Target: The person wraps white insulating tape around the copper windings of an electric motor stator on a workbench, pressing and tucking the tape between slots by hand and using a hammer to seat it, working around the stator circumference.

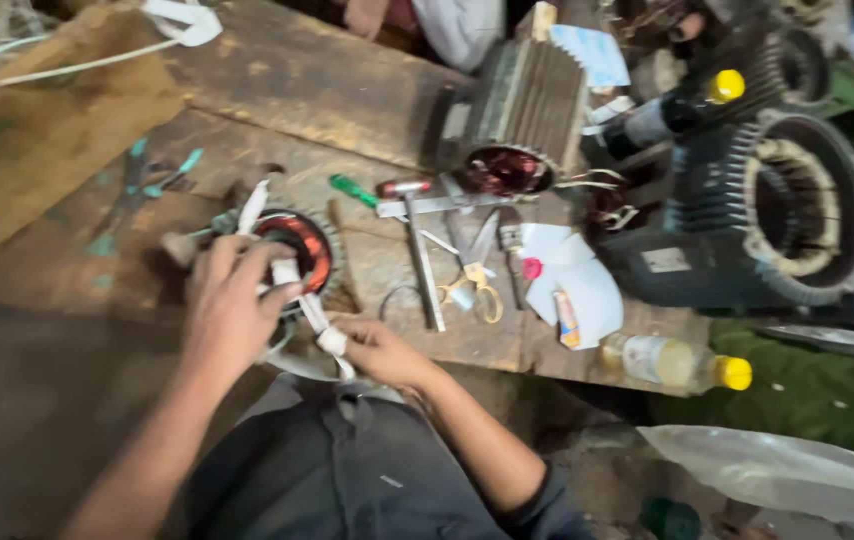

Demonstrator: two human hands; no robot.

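Observation:
A small round motor stator with copper-red windings rests at the near edge of a worn wooden bench. My left hand lies over its near side, fingers curled around white sleeved leads. My right hand pinches the lower end of a white tape strip coming off the stator, just below the bench edge. Both hands are close together, about a palm's width apart.
Yellow-handled scissors, a metal ruler, a green-handled tool and white paper lie to the right. Two large finned motor housings stand beyond. A yellow-capped bottle lies at the bench edge.

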